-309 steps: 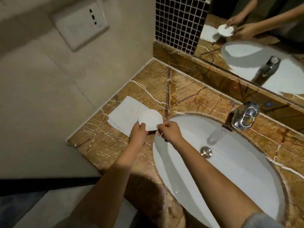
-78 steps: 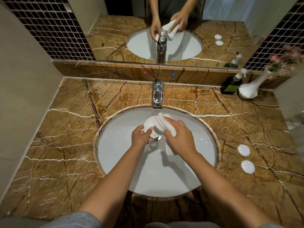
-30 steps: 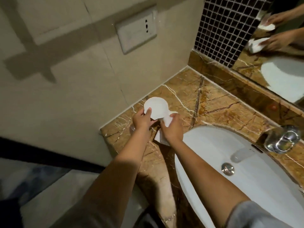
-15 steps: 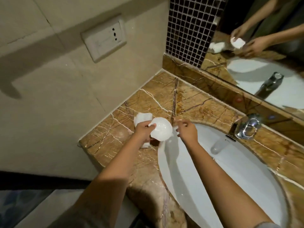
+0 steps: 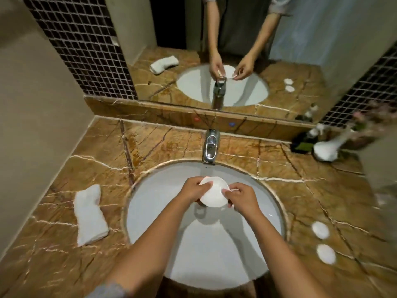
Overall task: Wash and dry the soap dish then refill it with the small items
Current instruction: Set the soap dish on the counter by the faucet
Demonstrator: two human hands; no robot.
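A small round white soap dish (image 5: 213, 193) is held over the middle of the white basin (image 5: 163, 224). My left hand (image 5: 194, 189) grips its left rim and my right hand (image 5: 240, 197) pinches its right rim. A folded white towel (image 5: 89, 215) lies on the marble counter left of the basin. Two small round white items (image 5: 320, 230) (image 5: 326, 254) rest on the counter to the right of the basin.
A chrome tap (image 5: 211, 146) stands behind the basin, off. A dark pump bottle (image 5: 304, 143) and a white vase with pink flowers (image 5: 326, 149) sit at the back right. A mirror (image 5: 214, 50) runs along the back; a wall closes the left side.
The towel has been left on the counter at the left. The dish has come from the left counter to over the basin, and my right hand now holds it too.
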